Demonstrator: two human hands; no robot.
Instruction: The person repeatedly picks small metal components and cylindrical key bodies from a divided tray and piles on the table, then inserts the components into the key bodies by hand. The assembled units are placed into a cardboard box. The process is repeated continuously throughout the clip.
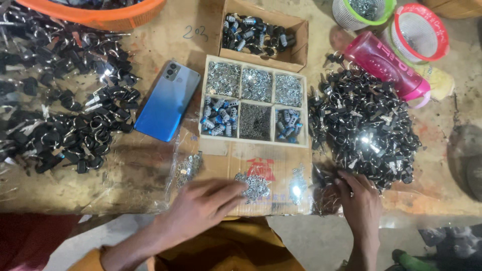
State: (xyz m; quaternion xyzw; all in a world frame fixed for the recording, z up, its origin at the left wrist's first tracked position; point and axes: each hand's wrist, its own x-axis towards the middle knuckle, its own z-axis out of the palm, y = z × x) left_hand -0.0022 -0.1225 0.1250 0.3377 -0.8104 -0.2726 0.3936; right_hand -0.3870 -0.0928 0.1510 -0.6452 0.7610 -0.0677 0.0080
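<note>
Silver-coloured, tiny and heaped loosely: small pile of metal pieces point(253, 185) lying on a cardboard sheet point(226, 155) at the near edge of the worktop point(150, 45), just near of a wooden divided tray point(306, 110). Left hand point(206, 200) laid low and flat, fingers stretched out close together, tips touching the left side of that pile, nothing visibly pinched. Right hand point(359, 200) set at the near edge of the right heap of black keys point(366, 125), fingers curled down into it; cannot tell whether anything is gripped beneath them. Judged from this: sorting or gathering of small parts, at the stage of reaching into the supplies rather than fitting anything together. Lifting one piece from the pile calling for a fine fingertip pinch, given how small and tangled the pieces look. Two lesser scatters of the same metal on the sheet, one left point(190, 168) and one right point(298, 178). Tray compartments filled with silver bits, dark bits and blue-and-silver cylinders. Farther off, a cardboard box point(296, 55) of similar cylinders. Blue phone point(168, 100) left of the tray, more black keys point(65, 115) far left, pink bottle point(386, 62) far right.
</note>
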